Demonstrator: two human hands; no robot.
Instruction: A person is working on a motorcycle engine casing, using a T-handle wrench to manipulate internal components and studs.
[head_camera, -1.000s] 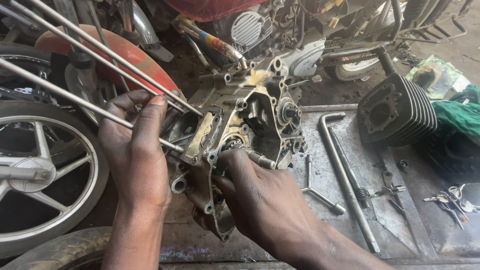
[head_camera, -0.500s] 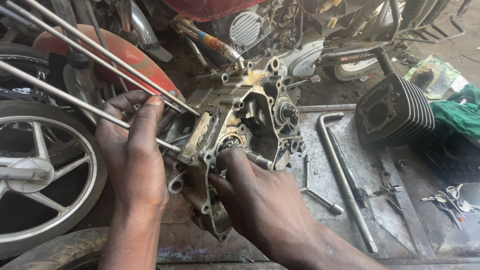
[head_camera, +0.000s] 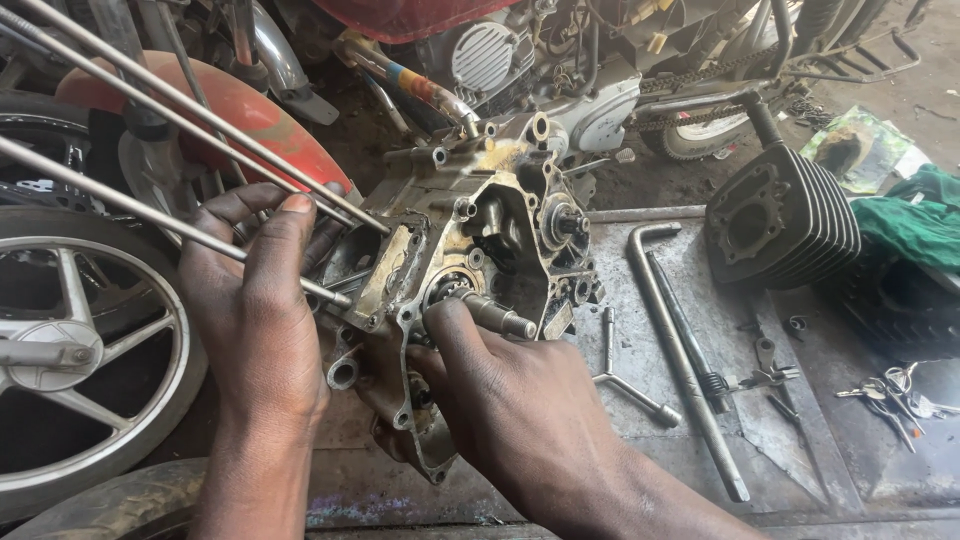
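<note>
A greasy metal engine crankcase (head_camera: 490, 220) stands on a worn metal bench (head_camera: 850, 450), with long steel studs (head_camera: 170, 110) sticking out to the upper left. My left hand (head_camera: 255, 300) grips the case's left side, fingers wrapped around the stud bases. My right hand (head_camera: 510, 400) holds the case's lower front edge, with its thumb pressed beside a short steel shaft (head_camera: 495, 312) that sticks out of the case.
A finned black cylinder (head_camera: 785, 215) lies on the bench at right, near green cloth (head_camera: 915, 225). An L-shaped bar (head_camera: 680, 350), a Y-shaped wrench (head_camera: 620, 375) and keys (head_camera: 895, 395) lie on the bench. Motorcycle wheels (head_camera: 70, 350) and a red-tanked bike (head_camera: 560, 60) surround it.
Both hands keep their hold on the crankcase. The view has shifted slightly; the case looks barely turned.
</note>
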